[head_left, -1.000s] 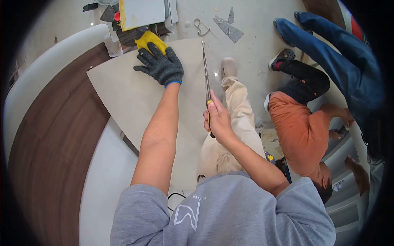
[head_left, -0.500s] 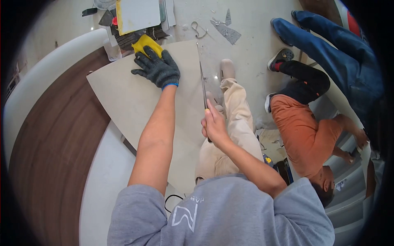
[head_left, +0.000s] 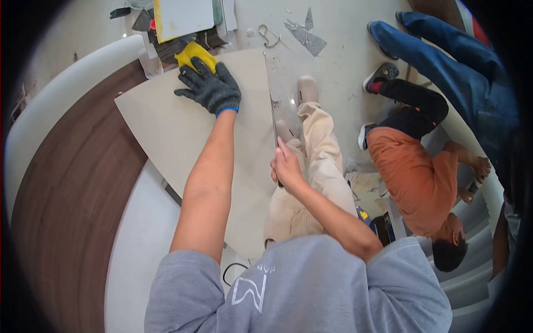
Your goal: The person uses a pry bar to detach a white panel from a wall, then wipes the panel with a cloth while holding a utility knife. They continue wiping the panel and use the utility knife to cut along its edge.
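A large pale panel (head_left: 194, 127) lies in front of me, its straight right edge running toward my legs. My left hand (head_left: 214, 86), in a dark grey glove with a blue cuff, presses flat on the panel's far part with fingers spread. A yellow cloth (head_left: 195, 55) lies under and beyond its fingertips. My bare right hand (head_left: 287, 165) is wrapped round the handle of a long thin tool (head_left: 273, 114). The tool's narrow shaft lies along the panel's right edge. Its exact kind is too small to tell.
A person in an orange shirt (head_left: 413, 177) crouches at the right, hands by a curved white edge. Another person's blue-trousered legs (head_left: 444, 61) are above. Grey scraps (head_left: 306, 39) and a metal clamp-like piece (head_left: 268, 36) lie on the floor. Brown wood-look steps (head_left: 61, 177) curve at the left.
My right hand and the tool have shifted slightly toward the far end. The crouching person's hands and head have moved. The whole view has shifted a little.
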`<state>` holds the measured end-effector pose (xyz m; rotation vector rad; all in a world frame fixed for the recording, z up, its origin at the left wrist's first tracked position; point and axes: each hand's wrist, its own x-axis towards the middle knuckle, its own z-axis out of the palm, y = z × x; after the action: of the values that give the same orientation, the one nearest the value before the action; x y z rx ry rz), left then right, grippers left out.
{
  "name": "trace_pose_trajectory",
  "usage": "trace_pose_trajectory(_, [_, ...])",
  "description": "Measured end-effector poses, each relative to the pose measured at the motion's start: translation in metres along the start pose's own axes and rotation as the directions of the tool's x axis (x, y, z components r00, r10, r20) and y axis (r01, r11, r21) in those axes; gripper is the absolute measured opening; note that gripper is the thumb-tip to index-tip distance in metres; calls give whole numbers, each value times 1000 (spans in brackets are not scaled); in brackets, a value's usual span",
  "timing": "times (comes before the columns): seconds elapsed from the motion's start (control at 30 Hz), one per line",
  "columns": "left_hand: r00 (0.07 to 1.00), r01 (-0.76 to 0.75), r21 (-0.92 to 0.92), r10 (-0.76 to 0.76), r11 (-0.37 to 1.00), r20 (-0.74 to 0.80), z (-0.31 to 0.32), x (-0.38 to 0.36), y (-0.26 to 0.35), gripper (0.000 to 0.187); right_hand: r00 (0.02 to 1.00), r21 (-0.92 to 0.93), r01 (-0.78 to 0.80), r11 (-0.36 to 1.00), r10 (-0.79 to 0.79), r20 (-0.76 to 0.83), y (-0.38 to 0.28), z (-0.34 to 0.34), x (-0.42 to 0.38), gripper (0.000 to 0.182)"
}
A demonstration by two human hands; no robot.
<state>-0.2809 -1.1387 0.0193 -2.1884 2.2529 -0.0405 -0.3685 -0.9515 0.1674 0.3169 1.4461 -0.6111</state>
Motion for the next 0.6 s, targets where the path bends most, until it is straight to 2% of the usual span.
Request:
trace_pose_trajectory(0.03, [1000,5,34,-5,999,4,2,-1,-2,67,1000,8,-11,1000,11,5,2,-2,-5,48])
trace_pose_trajectory(0.07, [1000,5,-23,-6,1000,-20,3,0,-3,67,998,16,55,998,-56,35,-1,-4,-23,48])
trace_pose_trajectory(0.17, [1000,3,-83,-5,997,-30,4,-2,-5,66,995,-80,102,992,-103,-10,25,3,-25,49])
trace_pose_trajectory(0.27, [997,-21,-29,19,999,-74,-4,-2,-1,64,998,-45,-53,998,52,-19,28,1,-3,50])
trace_pose_trajectory(0.37, [998,-14,-62,10,998,-61,0,-2,-3,66,997,-57,68,996,-66,33,11,-8,-43,49])
trace_pose_trajectory(0.47, [999,-3,-64,0,998,-45,0,-1,-4,65,997,-118,76,990,-79,-21,41,-2,-17,49])
trace_pose_trajectory(0.57, [998,1,-32,-3,999,-62,-1,-1,-1,65,992,-88,-123,988,121,-29,43,-5,10,49])
trace_pose_trajectory(0.6, [996,6,-32,-9,999,-89,3,-2,-2,64,998,-78,-58,995,57,-14,48,-7,9,50])
